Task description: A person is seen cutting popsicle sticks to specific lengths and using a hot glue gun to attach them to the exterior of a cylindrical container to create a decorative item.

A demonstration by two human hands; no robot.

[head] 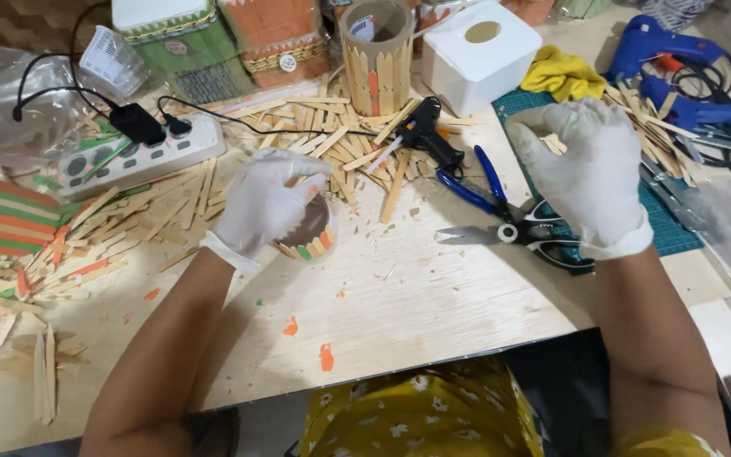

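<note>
A small round holder (pixel 310 233) faced with coloured craft sticks sits at centre-left of the frame on the wooden table (pixel 433 296), and we see our gloved left hand (pixel 266 203) clasped over its rim. Our gloved right hand (pixel 590 173), at the upper right, pinches a short stick piece (pixel 554 144). Scissors (pixel 518 230) lie between our hands, below a black glue gun (pixel 425 129).
</note>
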